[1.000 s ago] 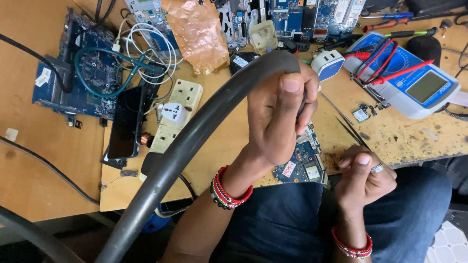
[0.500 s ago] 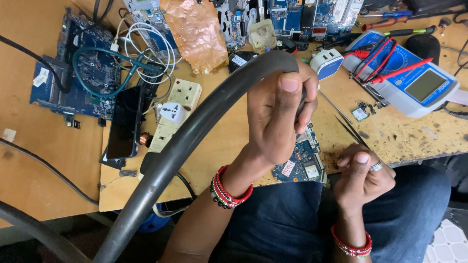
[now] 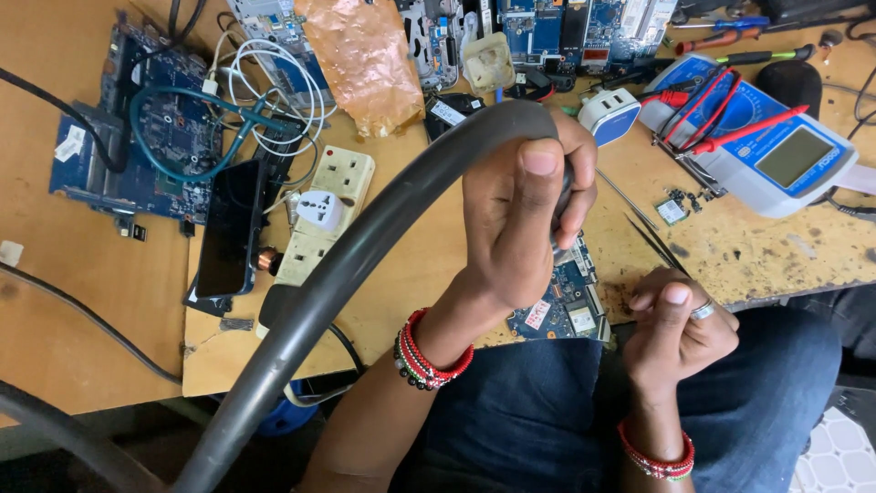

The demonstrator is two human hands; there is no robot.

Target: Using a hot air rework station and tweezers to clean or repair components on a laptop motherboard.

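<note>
My left hand (image 3: pixel 520 228) is closed around the end of a thick grey hose (image 3: pixel 365 265), thumb pointing up. The hose curves down to the lower left, out of view. Under this hand a small blue circuit board (image 3: pixel 570 306) lies at the front edge of the wooden bench (image 3: pixel 429 274). My right hand (image 3: pixel 680 333), with a ring on one finger, rests over my lap at the bench edge, fingers curled on thin black tweezers (image 3: pixel 652 242) whose tips point up and left, close to the board.
A blue and white multimeter (image 3: pixel 776 155) with red leads lies at the right. A white power strip (image 3: pixel 319 215) with a plug, a dark phone (image 3: pixel 228 228), a large blue board (image 3: pixel 137 155) with coiled cables, copper-coloured foil (image 3: pixel 365 55) and several boards fill the back.
</note>
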